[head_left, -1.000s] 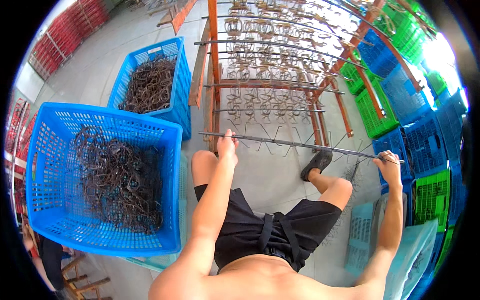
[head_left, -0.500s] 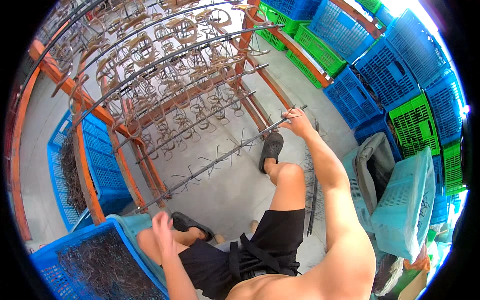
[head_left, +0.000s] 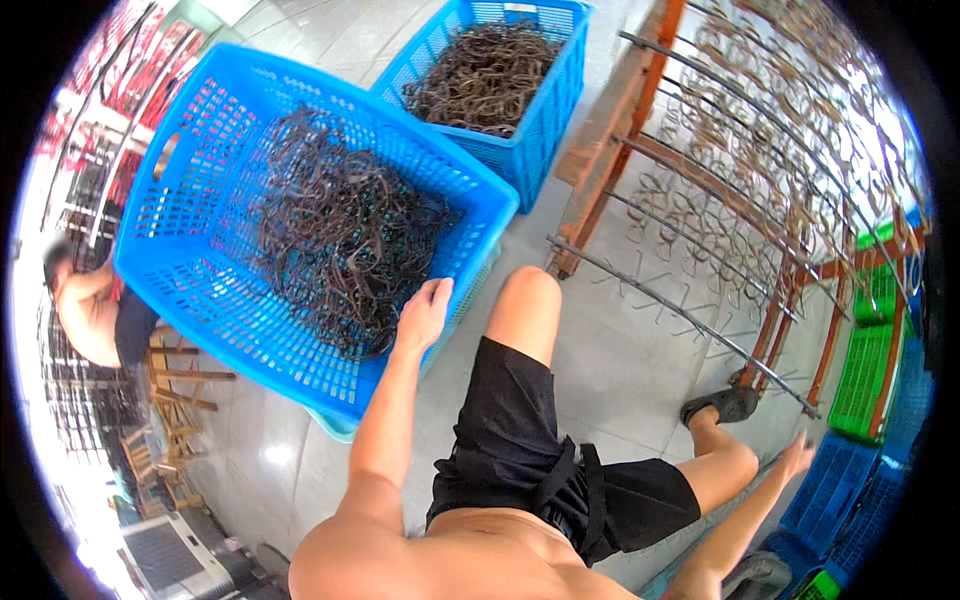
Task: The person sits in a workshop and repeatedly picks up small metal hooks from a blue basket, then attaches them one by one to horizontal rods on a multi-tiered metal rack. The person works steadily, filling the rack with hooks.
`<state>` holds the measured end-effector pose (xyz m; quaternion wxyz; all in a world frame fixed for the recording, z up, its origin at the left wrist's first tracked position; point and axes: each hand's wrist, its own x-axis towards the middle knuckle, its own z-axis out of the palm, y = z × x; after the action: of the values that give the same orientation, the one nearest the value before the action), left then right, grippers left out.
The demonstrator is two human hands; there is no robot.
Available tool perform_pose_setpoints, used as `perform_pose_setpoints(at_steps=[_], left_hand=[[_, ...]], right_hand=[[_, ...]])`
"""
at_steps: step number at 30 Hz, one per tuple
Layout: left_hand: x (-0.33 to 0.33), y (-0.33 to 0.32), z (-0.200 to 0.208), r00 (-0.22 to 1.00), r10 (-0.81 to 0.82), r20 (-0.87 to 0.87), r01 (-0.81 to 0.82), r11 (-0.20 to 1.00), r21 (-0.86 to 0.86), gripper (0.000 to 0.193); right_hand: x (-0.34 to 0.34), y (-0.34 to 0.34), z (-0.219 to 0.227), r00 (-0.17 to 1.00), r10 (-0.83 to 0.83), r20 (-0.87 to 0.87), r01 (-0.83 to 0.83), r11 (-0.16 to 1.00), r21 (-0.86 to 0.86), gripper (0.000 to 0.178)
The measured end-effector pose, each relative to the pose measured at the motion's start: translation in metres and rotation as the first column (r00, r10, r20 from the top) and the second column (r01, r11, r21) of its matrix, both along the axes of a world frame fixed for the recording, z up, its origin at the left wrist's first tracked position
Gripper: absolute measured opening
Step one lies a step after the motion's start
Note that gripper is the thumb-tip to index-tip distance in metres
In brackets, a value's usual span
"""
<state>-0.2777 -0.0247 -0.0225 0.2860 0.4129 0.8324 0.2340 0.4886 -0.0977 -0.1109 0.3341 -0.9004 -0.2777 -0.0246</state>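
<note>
My left hand [head_left: 425, 313] is at the near rim of a blue plastic basket [head_left: 480, 185], its fingers curled on the edge. Inside that basket lies a tangled heap of dark, thin wire-like loops [head_left: 350, 230]. My right hand [head_left: 798, 457] is held out at the lower right with its fingers apart, holding nothing. Just beyond it is the end of a black rod [head_left: 665, 300] with thin prongs along it, lying across the front of a wooden rack.
Rows of brown loop-shaped pieces hang on rods across the reddish wooden rack [head_left: 600, 195]. A second blue basket [head_left: 545, 150] of dark loops stands beyond the first. Green crates [head_left: 862, 380] and blue crates [head_left: 830, 490] stack at right. Another person [head_left: 90, 310] is at far left.
My view has swung left toward the baskets. The right hand has let go of the rod's end. My left hand has moved onto the basket rim.
</note>
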Motion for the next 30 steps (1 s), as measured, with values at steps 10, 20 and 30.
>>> perform_pose_setpoints(at_steps=[10, 20, 30], left_hand=[[-0.022, 0.001, 0.017, 0.962, -0.272, 0.005, 0.268, 0.947, -0.179, 0.043], [-0.291, 0.081, 0.009, 0.589, 0.802, 0.099, -0.807, 0.590, 0.025, 0.114], [-0.285, 0.100, -0.031, 0.660, 0.722, 0.210, -0.751, 0.644, 0.148, 0.072]], right_hand=[[-0.481, 0.036, 0.126, 0.468, 0.848, -0.247, -0.824, 0.520, 0.225, 0.019], [-0.706, 0.017, 0.078, -0.448, 0.889, -0.093, -0.863, -0.457, -0.215, 0.029], [-0.735, 0.033, 0.019, -0.485, 0.875, -0.007, -0.832, -0.463, -0.305, 0.030]])
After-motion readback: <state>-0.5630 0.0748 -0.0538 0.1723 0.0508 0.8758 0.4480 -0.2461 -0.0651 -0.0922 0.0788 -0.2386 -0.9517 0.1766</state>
